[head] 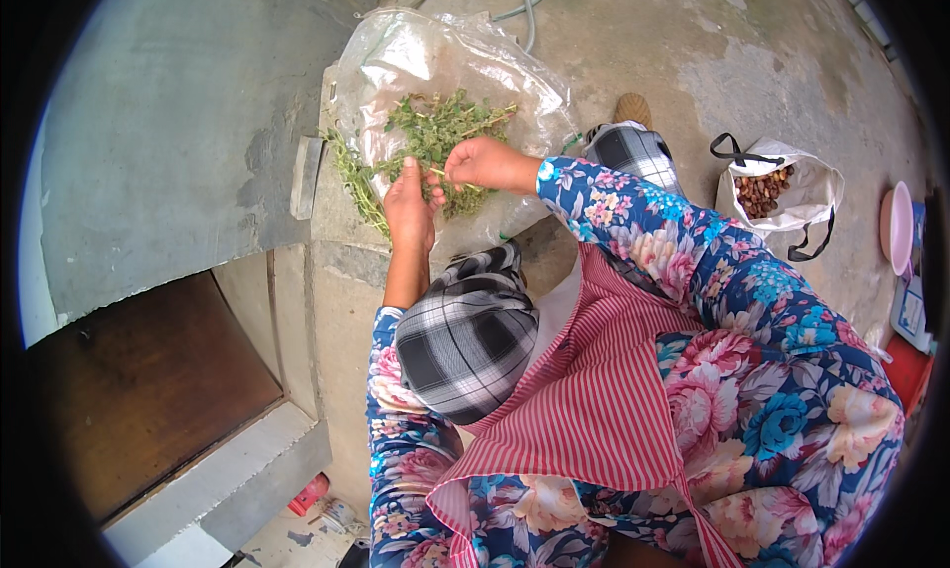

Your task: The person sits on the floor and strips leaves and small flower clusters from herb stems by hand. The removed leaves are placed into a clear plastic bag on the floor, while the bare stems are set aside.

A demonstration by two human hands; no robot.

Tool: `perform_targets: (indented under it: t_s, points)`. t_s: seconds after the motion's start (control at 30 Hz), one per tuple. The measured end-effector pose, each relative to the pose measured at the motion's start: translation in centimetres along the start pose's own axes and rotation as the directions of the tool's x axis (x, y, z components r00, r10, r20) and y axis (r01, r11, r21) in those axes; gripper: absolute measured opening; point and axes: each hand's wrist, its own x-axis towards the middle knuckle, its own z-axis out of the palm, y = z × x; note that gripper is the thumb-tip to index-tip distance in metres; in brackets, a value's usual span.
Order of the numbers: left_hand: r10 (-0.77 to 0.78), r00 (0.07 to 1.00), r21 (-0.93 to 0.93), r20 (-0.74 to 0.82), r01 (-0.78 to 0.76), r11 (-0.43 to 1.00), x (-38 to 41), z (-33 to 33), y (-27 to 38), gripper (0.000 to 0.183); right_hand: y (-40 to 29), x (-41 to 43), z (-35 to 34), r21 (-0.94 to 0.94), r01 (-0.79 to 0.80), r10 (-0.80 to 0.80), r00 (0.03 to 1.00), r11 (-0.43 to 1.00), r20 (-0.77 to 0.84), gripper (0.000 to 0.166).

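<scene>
A heap of leafy green herb sprigs [453, 126] lies on a clear plastic sheet or bag [475, 56] spread on the concrete ground. My left hand [410, 201] is at the near side of the heap, with its fingers closed around part of a green stem. From the right, my right hand [486, 165] pinches a pale stem between thumb and fingertips, close to my left fingers. More long leafy stems [356, 186] lie along the left edge of the plastic, beside my left hand. Some of the sprigs are hidden behind my hands.
At right stands a white bag [813, 186] with black handles, holding brown nuts or seeds [764, 193]. A pink basin [899, 228] is beyond it. A hose [528, 8] lies past the plastic. A grey concrete structure [178, 123] with a brown panel [163, 375] is at left.
</scene>
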Motion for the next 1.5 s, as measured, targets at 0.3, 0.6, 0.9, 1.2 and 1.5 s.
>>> perform_targets:
  t_s: [0.3,0.6,0.9,1.2,1.5]
  points:
    - [-0.012,0.986,0.191,0.167,-0.02,0.981,0.5,-1.0,-0.5,0.021,1.5,0.6,0.1,-0.03,0.081,-0.082,0.996,0.996,-0.041,0.011]
    - [-0.034,0.967,0.064,0.252,0.018,0.998,0.3,-1.2,-0.3,0.019,-0.9,-0.5,-0.3,0.088,-0.146,0.149,0.988,0.985,-0.03,0.014]
    - [-0.066,0.99,0.039,0.123,0.061,0.997,0.4,-1.2,-0.1,0.012,0.4,0.2,-0.1,-0.015,0.081,-0.082,0.994,0.997,-0.069,0.01]
    - [-0.026,0.995,0.059,0.098,0.021,0.998,0.3,-1.2,0.0,0.015,-1.0,-0.6,-0.5,0.129,-0.173,0.171,0.985,0.977,0.023,0.014]
    - [-0.026,0.992,0.075,0.122,0.017,0.997,0.6,-1.3,-0.6,0.026,-1.0,-0.8,-0.6,0.18,-0.171,0.151,0.981,0.969,0.123,0.013]
